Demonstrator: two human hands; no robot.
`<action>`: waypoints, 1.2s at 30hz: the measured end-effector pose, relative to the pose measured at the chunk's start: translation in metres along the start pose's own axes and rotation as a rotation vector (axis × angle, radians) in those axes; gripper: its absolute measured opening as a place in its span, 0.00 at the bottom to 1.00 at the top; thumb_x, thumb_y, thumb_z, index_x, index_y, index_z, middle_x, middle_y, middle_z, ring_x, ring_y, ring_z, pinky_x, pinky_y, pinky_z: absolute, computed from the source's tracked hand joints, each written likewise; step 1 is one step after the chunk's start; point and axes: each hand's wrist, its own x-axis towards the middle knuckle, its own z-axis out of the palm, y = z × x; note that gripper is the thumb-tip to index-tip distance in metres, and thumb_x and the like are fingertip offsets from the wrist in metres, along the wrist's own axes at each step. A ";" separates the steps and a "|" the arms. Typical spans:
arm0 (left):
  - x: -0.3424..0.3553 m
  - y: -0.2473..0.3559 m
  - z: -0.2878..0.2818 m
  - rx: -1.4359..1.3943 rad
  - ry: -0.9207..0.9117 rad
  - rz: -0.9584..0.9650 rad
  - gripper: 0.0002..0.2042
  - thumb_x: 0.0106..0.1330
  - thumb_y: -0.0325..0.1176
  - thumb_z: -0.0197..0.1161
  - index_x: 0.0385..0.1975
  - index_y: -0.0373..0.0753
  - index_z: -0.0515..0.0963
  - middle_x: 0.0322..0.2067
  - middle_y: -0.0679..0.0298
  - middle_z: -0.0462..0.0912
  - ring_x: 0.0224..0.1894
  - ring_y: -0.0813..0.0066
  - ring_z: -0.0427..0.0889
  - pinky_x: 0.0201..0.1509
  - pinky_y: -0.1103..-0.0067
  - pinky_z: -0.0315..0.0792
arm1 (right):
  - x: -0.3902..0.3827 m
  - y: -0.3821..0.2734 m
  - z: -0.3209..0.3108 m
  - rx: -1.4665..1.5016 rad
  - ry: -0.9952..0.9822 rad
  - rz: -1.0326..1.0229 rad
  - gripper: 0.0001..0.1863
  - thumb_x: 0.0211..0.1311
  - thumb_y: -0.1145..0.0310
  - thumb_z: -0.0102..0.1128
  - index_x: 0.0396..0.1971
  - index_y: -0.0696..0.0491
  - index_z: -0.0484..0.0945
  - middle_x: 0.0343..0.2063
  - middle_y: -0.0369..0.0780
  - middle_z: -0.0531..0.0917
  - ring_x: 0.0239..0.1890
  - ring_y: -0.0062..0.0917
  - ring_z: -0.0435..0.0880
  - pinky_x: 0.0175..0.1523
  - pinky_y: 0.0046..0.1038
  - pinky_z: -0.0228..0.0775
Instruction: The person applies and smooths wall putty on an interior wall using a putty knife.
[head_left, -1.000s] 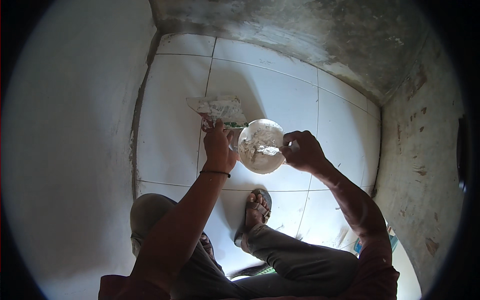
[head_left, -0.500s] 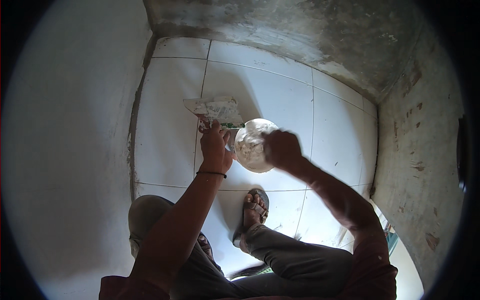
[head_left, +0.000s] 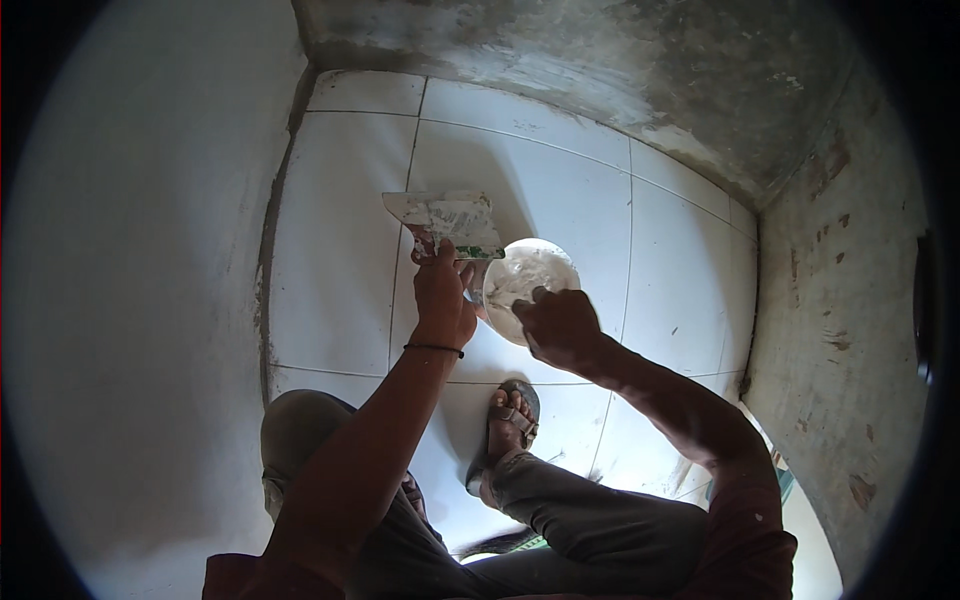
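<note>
My left hand point(head_left: 443, 290) is closed on a wide, flat scraper point(head_left: 450, 215) smeared with white paste, its fingers also close against the left side of a round white tub point(head_left: 535, 255). The tub holds a pale, lumpy paste. My right hand point(head_left: 560, 325) is closed over the tub's lower right part, gripping a paste-coated tool that is mostly hidden by the fingers and the mix.
I am low over white floor tiles point(head_left: 680, 260) in a narrow corner, with a plain wall point(head_left: 150, 280) on the left and stained walls point(head_left: 830, 360) at the back and right. My bent legs point(head_left: 600, 520) and sandalled feet point(head_left: 510, 420) are below.
My right hand has swung from the tub's right rim inward, then down toward me across the paste. The scraper has shifted slightly right with my left hand.
</note>
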 end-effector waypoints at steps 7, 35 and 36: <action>0.019 -0.007 -0.008 0.030 -0.131 0.016 0.31 0.78 0.49 0.52 0.76 0.49 0.51 0.75 0.58 0.54 0.76 0.50 0.57 0.61 0.20 0.38 | -0.002 0.069 -0.007 0.642 0.245 0.706 0.09 0.59 0.65 0.60 0.28 0.55 0.83 0.29 0.49 0.86 0.40 0.45 0.87 0.50 0.44 0.80; 0.004 0.002 -0.003 -0.031 -0.173 -0.011 0.30 0.78 0.47 0.52 0.76 0.51 0.52 0.74 0.65 0.56 0.77 0.54 0.55 0.60 0.18 0.38 | -0.038 0.038 -0.006 0.116 0.388 0.077 0.07 0.63 0.65 0.57 0.37 0.49 0.81 0.26 0.42 0.83 0.27 0.33 0.86 0.30 0.41 0.75; 0.004 0.002 -0.004 -0.031 -0.173 -0.016 0.30 0.78 0.47 0.52 0.76 0.51 0.52 0.74 0.65 0.56 0.77 0.54 0.55 0.60 0.18 0.38 | -0.039 0.036 -0.008 -0.014 0.238 0.149 0.07 0.62 0.65 0.58 0.37 0.50 0.81 0.24 0.42 0.82 0.26 0.33 0.85 0.29 0.41 0.74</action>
